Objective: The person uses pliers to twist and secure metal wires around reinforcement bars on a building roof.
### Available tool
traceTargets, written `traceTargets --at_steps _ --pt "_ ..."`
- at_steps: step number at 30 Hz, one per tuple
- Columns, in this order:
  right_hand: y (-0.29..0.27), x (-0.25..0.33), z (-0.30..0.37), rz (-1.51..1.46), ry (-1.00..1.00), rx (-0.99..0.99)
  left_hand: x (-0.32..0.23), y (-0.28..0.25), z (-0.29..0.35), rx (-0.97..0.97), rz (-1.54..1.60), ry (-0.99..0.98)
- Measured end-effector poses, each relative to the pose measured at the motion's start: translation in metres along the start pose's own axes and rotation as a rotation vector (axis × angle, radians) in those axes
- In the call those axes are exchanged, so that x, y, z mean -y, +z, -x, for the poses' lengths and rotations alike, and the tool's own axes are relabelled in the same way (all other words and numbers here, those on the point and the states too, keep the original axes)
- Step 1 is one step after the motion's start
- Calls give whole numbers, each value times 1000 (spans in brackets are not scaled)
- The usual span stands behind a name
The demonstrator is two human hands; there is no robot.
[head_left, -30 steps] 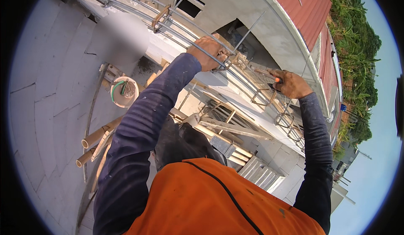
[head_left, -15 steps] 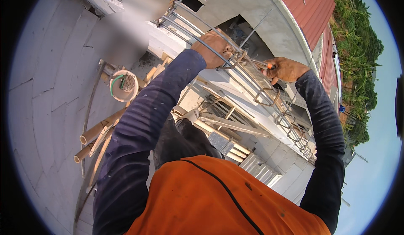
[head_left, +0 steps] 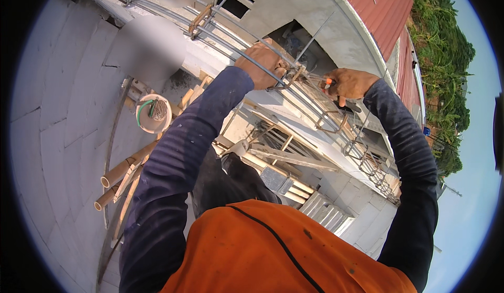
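A long cage of grey steel rebar (head_left: pixel 231 42) with rusty stirrups runs diagonally along the top of a wall. My left hand (head_left: pixel 259 65) reaches in among the bars, its fingers closed at the rebar beside a stirrup (head_left: pixel 294 78); exactly how they wrap it is partly hidden. Across the cage, my right hand (head_left: pixel 353 84) is closed around orange-handled pliers (head_left: pixel 329 81). Their metal end points left toward that same stirrup, where a bar crosses. Whether the jaws grip a wire there is too small to tell.
Below left, a pale bucket (head_left: pixel 166 121) holding a bundle of wire stands by bamboo poles (head_left: pixel 122 171). Timber framing (head_left: pixel 294 156) lies below the cage. A grey block wall (head_left: pixel 58 135) fills the left. A red metal roof (head_left: pixel 374 15) rises beyond. Two patches at upper left are blurred.
My right hand has shifted slightly left and turned a little with the pliers. My left hand stays at the same joint. The view has moved slightly.
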State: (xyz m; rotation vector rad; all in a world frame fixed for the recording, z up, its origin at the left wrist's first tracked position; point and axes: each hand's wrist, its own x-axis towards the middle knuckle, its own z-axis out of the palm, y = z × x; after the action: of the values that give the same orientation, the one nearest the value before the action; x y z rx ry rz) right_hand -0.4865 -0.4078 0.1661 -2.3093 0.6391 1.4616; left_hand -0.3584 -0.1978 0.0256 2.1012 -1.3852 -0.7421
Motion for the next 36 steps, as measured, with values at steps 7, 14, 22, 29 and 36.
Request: traceTargets --at_steps 7,14,22,29,36 --pt "9 -13 -11 285 -69 -11 -5 -10 -2 -32 221 66" --pt "-10 7 -24 153 -48 236 -16 14 -54 -67 211 -66" --pt "-9 5 -17 -76 92 212 -10 12 -58 21 240 -121" --pt "-14 -8 -19 -214 170 364 -20 2 -53 7 263 -105" --pt "-11 -10 6 17 101 108 11 35 10 -551 -181 236"
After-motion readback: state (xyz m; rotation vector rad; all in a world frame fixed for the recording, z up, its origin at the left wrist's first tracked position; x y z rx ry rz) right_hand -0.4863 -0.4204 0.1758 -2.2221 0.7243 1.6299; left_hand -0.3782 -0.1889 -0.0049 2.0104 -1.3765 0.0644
